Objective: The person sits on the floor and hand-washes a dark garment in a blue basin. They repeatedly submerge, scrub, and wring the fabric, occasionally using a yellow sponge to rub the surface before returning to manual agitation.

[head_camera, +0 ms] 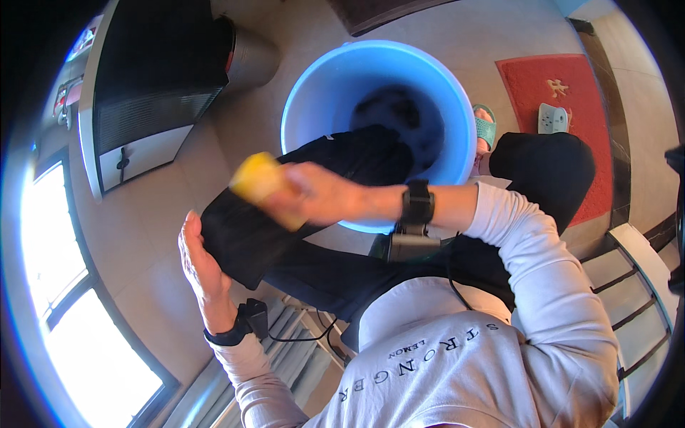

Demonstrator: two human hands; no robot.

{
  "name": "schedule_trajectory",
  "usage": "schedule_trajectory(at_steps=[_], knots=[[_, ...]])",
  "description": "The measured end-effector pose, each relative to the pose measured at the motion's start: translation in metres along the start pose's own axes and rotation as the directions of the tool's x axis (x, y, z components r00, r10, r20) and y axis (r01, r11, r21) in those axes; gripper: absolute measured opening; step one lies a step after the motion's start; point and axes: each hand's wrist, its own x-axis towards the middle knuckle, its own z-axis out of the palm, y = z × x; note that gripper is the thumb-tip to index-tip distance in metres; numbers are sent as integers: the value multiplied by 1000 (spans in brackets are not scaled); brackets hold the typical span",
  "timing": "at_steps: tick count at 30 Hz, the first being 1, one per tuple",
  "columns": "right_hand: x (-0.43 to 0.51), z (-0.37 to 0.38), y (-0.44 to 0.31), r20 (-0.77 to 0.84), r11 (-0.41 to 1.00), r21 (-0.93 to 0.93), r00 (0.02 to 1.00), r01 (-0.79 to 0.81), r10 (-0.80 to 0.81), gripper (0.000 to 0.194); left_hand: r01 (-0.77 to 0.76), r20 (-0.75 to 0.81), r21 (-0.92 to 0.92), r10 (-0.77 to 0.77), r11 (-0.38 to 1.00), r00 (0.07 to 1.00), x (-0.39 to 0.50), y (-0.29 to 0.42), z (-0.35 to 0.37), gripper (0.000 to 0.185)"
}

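My right hand (316,195), slightly blurred, grips a yellow block (257,179), its exact kind unclear, over black fabric (235,235). The fabric lies across my left thigh and hangs into a large blue plastic tub (455,101). Dark cloth (398,107) rests in the bottom of the tub, seemingly in water. My left hand (203,257) is at the outer edge of the fabric, palm turned towards it, its fingers straight and partly seen edge-on; whether it pinches the cloth does not show.
A black and white cabinet (144,155) and a cylindrical bin (254,56) are at the upper left. On the right, a red mat (578,85) bears a loose light slipper (553,119), near a rack (637,289). My foot in a green slipper (485,128) is beside the tub.
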Motion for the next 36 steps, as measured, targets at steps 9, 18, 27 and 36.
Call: schedule_trajectory(at_steps=[9,18,27,36], knots=[[-22,-10,21,-310,842,-331,892,-426,329,20,109,21,-276,-107,955,994,11,21,20,33],[9,11,4,-274,887,-389,888,249,-369,26,226,246,-379,-137,898,959,8,20,44,30],[15,7,-19,-185,929,-175,916,326,-356,28,351,359,-370,-216,860,908,6,32,52,27],[26,-68,29,-53,941,-313,987,127,-151,26,319,456,-186,-206,929,866,-1,28,46,23]])
